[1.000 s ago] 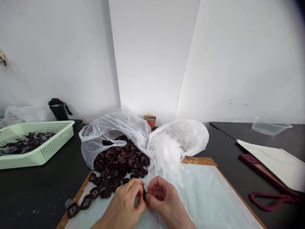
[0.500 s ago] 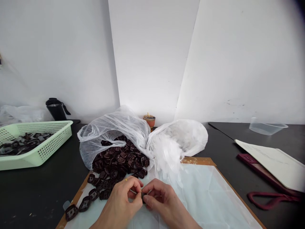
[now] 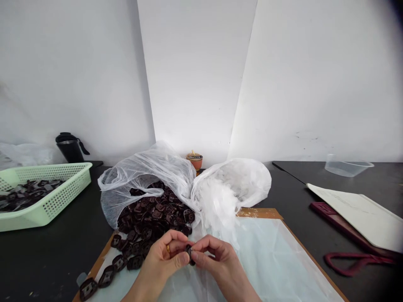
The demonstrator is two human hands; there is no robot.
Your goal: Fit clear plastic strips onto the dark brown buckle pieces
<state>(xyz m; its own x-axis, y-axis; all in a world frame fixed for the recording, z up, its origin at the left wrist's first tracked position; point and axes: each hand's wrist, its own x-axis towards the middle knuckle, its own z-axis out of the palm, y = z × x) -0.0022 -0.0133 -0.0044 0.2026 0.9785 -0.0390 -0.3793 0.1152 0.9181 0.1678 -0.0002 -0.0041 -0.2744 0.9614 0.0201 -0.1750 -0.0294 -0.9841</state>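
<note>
Between my fingertips is a small dark brown plastic part [image 3: 189, 254], seen edge-on and partly covered by the fingers. My left hand [image 3: 163, 261], with a ring on one finger, pinches it from the left. Thumb and forefinger of my right hand [image 3: 217, 261] press on it from the right. Just beyond my left hand lies a heap of similar dark brown parts [image 3: 157, 212], spilling out of a clear plastic bag [image 3: 126, 178]. Right of the heap, thin white translucent film pieces [image 3: 220, 199] spill from a second bag [image 3: 260, 178].
A covered board [image 3: 267, 251] lies under my hands. At left stand a green basket [image 3: 67, 197] of parts and a black tumbler [image 3: 69, 149]. A small pot [image 3: 194, 161] is at the back. On the right are a notebook [image 3: 355, 209], a maroon-handled tool [image 3: 346, 263] and a clear tub [image 3: 346, 167].
The fingers have turned the dark brown part so more of it shows, and my left thumb now lies flatter against it. The whole view has shifted slightly.
</note>
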